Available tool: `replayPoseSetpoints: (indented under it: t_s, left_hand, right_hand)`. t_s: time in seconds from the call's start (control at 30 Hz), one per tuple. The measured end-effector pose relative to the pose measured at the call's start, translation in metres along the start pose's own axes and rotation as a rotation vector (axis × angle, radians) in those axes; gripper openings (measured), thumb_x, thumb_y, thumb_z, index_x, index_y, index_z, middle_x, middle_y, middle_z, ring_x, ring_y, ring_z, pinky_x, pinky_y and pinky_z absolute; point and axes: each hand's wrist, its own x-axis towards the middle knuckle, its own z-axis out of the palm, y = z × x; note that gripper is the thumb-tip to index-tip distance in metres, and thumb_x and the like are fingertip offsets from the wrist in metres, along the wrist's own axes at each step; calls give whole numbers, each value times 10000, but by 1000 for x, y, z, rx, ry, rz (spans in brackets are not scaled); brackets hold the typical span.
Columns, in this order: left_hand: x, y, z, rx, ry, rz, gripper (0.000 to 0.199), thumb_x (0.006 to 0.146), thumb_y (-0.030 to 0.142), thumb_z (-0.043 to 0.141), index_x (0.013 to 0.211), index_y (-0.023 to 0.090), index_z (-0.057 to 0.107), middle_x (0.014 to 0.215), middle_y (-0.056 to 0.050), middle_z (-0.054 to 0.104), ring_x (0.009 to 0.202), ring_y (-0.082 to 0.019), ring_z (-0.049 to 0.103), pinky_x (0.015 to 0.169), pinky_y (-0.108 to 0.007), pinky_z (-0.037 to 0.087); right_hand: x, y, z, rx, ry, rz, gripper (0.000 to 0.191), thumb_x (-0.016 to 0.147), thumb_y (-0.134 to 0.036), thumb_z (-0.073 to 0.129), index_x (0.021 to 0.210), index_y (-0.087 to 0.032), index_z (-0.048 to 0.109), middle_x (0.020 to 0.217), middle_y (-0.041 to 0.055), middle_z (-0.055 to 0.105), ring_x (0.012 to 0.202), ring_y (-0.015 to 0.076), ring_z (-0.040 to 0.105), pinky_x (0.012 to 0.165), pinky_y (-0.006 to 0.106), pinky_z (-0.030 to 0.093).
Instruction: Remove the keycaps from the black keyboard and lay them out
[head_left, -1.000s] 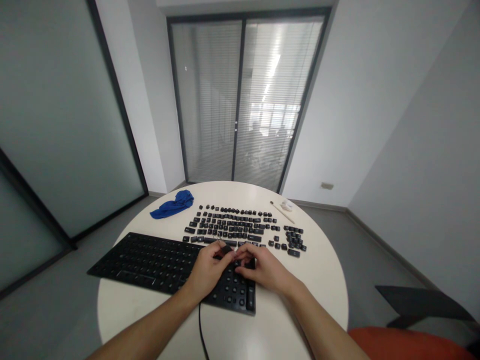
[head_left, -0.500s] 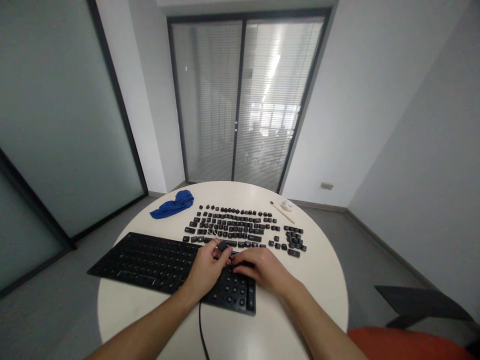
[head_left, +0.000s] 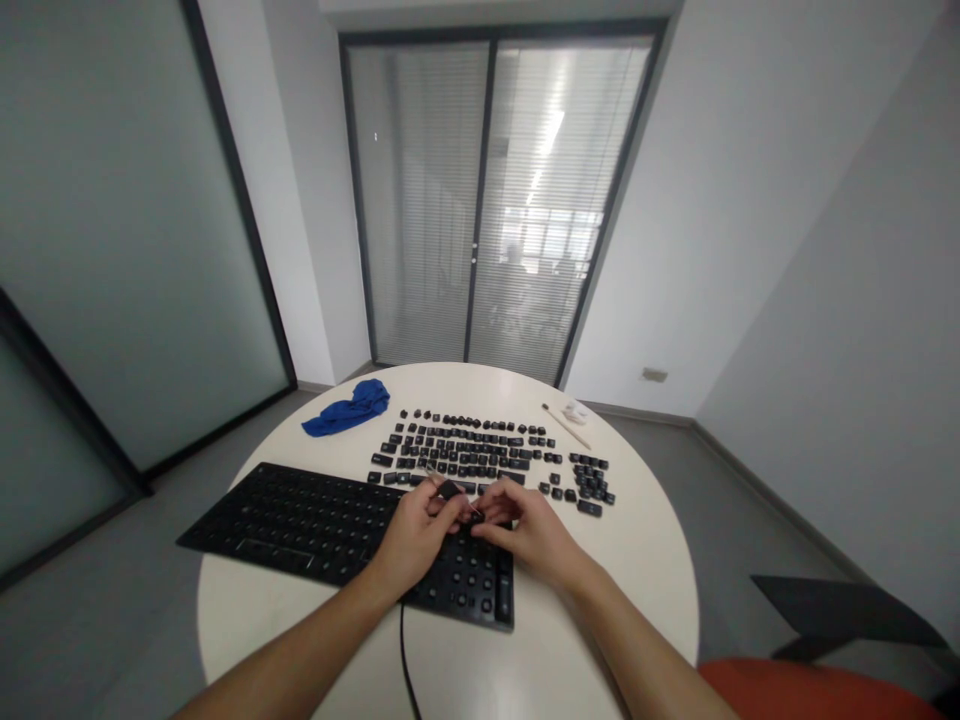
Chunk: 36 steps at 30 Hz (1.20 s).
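Observation:
A black keyboard [head_left: 300,530] lies across the front of the table, most of its keycaps off and its switches bare. Above its right part, my left hand [head_left: 421,522] is closed around a black keycap puller [head_left: 448,489], with thin wire showing at its ends. My right hand [head_left: 523,522] is beside it, thumb and fingers pinching a small black keycap [head_left: 478,517] at the puller's wire end. The fingers partly hide this keycap. Behind the hands, loose black keycaps [head_left: 465,457] lie in rows on the white round table [head_left: 262,625].
A blue cloth [head_left: 349,408] lies at the back left. At the back right are a thin brush [head_left: 568,427] and a small whitish item [head_left: 576,411]. The keyboard cable [head_left: 406,660] runs off the front edge. An orange chair [head_left: 810,690] stands at the right.
My right hand has lifted a little from the keyboard and come up beside the puller, with a small keycap between its fingertips. The left hand has hardly moved.

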Motion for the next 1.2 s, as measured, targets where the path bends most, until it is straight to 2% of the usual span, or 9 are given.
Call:
replayPoseSetpoints:
  t_s: [0.1,0.3,0.37,0.57,0.8,1.0,1.2]
  left_hand:
    - [1,-1,0,18,-57,41,185,836,331,660,846,146,656,815,-50,727,766,-188,702,693,-265,555]
    - [1,2,2,35,-112,83,123,830,271,664,826,154,705,837,-51,739,818,-193,697,763,-275,540]
    - [0,5,2,24,-103,66,131,804,282,687,819,154,712,831,-52,742,798,-192,694,743,-272,539]
    - [0,5,0,116,-59,-5,196,793,344,707,795,148,707,680,-7,666,591,-131,602,549,-219,497]
    - [2,0,0,-19,-68,-118,251,749,384,750,828,152,697,783,-11,680,692,-140,645,572,-215,575]
    - [3,0,-1,-104,-101,-227,287,736,391,768,856,144,683,808,-34,727,725,-153,699,567,-189,568]
    - [3,-3,-2,-82,-119,-156,229,772,361,733,876,157,721,843,-45,751,734,-153,690,589,-193,536]
  right_hand:
    - [2,3,1,33,29,49,346,712,-321,813,976,-198,626,843,13,693,744,154,650,682,274,522]
    - [2,4,1,-63,49,49,263,677,-345,834,812,-189,671,765,-5,636,734,154,573,683,273,451]
    - [3,5,2,-32,68,70,267,679,-359,831,796,-188,662,751,-10,629,714,149,562,672,270,440]
    - [5,7,4,32,125,71,305,681,-397,829,790,-186,637,783,-3,641,724,150,574,682,270,434]
    - [5,10,3,-12,147,16,302,699,-416,821,780,-188,642,752,-11,593,636,120,494,581,243,377]
    - [3,7,4,-1,112,44,324,671,-411,844,784,-191,635,695,-33,546,594,105,467,533,224,351]
    - [4,1,4,7,94,11,311,688,-407,831,782,-190,629,749,-18,589,621,109,515,566,228,397]
